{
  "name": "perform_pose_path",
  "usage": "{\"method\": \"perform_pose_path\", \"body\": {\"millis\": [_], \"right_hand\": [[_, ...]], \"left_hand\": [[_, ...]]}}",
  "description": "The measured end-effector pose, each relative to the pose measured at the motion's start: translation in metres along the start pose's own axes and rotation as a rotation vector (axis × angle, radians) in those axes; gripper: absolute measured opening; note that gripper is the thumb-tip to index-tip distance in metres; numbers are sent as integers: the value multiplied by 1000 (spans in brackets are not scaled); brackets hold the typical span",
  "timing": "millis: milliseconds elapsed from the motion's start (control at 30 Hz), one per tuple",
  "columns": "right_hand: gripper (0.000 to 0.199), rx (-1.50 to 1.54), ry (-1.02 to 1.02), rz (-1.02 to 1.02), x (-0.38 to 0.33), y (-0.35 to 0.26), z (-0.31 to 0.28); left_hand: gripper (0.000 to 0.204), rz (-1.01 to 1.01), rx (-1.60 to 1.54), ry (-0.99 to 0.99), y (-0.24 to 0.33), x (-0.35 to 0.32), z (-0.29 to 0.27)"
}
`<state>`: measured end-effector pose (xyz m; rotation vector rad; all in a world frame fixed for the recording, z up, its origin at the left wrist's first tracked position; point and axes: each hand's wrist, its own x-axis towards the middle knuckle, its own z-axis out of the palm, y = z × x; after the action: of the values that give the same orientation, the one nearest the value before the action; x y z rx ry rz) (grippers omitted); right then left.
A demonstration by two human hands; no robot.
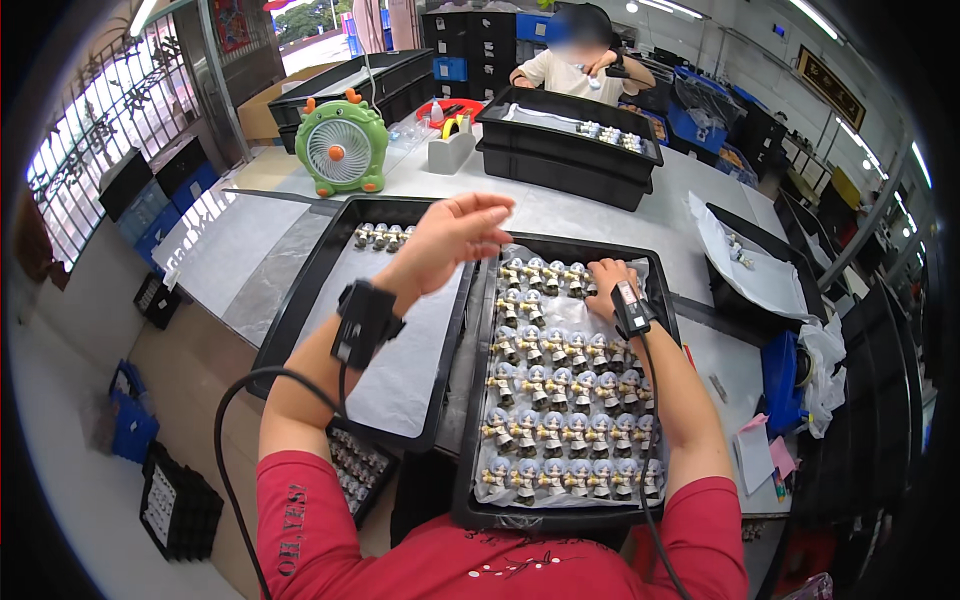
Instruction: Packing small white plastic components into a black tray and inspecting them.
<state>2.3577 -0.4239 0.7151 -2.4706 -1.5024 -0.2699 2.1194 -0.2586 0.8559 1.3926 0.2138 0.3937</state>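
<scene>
My left hand (462, 238) is raised between two black trays, thumb and fingers drawn together in a pinch. A tiny pale spot shows at its fingertips, too small to name. At the far right corner of the right tray (560, 517), my right hand (608, 286) reaches down with bent fingers beside the end of the top row. What those fingers hold, if anything, is hidden. Rows of small figurines (551, 432) with pale lilac hair lie on a clear plastic sheet in this tray. A short row of similar figurines (378, 236) lies at the far end of the paper-lined left tray (424, 440).
A green fan (342, 146) stands beyond the left tray, near a tape dispenser (452, 150). Stacked black trays (570, 165) stand ahead, with another person (580, 70) behind them. Another lined tray (760, 270) is at right. Cables run from both my wrists.
</scene>
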Motion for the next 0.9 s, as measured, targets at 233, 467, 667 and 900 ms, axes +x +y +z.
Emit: {"method": "perform_pose_path", "body": {"millis": [233, 467, 667, 900], "right_hand": [[66, 218, 218, -59, -12, -20, -36], [76, 1226, 79, -45, -85, -105, -88], [76, 1042, 177, -174, -104, -113, -86], [74, 929, 197, -231, -99, -107, -81]], "left_hand": [[27, -100, -105, -175, -35, -73, 46], [55, -44, -294, -158, -79, -69, 57], [53, 32, -306, -243, -85, -71, 59], [53, 12, -304, -248, -92, -66, 56]]}}
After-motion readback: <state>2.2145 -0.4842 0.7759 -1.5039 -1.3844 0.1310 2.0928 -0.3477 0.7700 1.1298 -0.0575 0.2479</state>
